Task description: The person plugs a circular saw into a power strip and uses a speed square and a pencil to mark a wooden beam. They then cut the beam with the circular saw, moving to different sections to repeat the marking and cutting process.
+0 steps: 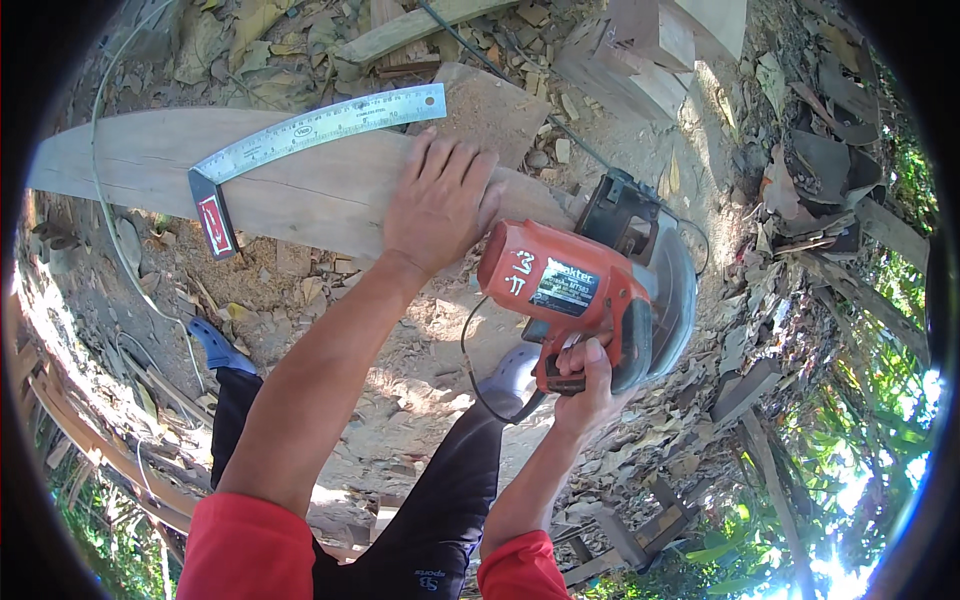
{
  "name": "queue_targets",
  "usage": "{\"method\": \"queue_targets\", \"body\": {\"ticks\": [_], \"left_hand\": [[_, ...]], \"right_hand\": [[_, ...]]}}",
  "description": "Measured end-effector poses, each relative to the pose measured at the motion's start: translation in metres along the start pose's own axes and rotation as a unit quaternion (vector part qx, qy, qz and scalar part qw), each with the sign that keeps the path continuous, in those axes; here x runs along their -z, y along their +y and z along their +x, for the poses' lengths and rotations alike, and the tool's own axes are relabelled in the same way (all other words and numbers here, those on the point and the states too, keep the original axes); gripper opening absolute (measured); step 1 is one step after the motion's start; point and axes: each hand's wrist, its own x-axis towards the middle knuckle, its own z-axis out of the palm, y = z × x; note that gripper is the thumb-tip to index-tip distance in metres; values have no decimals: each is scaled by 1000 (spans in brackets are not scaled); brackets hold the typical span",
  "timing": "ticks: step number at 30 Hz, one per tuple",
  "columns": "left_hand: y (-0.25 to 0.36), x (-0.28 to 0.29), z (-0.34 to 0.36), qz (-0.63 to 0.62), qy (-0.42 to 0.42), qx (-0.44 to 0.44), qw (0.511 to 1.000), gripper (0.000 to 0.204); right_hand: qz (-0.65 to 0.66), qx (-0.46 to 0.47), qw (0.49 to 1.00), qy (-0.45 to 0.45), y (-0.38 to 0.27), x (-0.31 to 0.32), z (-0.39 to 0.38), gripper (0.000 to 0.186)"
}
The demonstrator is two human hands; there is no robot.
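The circular saw [590,270] is located at the right end of the wooden board [315,190]; its rear handle [548,372] is enclosed by the right hand [590,390], with the fingers wrapped and the thumb laid along the top; whether the trigger is pressed cannot be told. The left hand [440,200] is laid palm down on the board, beside the motor housing [508,262], with the fingers extended, slightly spread and grasping nothing. A try square [320,128] is laid across the board, left of that hand. The saw is judged heavy, rigid and weighted toward its motor; it should be held by the rear handle only, with fingers kept off the blade side; the board is judged stiff, and is best pressed flat, well clear of the blade; the power cord [527,410] is judged flexible and easily snagged.
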Motion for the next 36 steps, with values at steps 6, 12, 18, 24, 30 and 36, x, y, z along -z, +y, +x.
{"method": "queue_targets", "body": {"ticks": [6, 12, 18, 24, 30, 36], "left_hand": [[-2, 2, -1, -26, -1, 0, 1000, 33], [-1, 3, 0, -21, -1, -1, 1000, 35], [-2, 0, -1, -27, -8, 6, 1000, 38], [-1, 2, 1, -31, -12, 9, 999, 38], [-1, 0, 5, -39, -14, 13, 999, 37], [-2, 8, 8, -39, -46, 30, 998, 39]], "right_hand": [[4, 3, 1000, 0, -6, -7, 7, 21], [3, -8, 1000, 4, -9, -8, 16, 23], [-36, 33, 999, -4, -16, -18, 29, 14], [-34, 44, 998, -16, -21, -24, 45, 18], [-4, 18, 1000, 2, -29, -31, 51, 33], [-25, 19, 999, -16, -25, -29, 51, 32]]}}
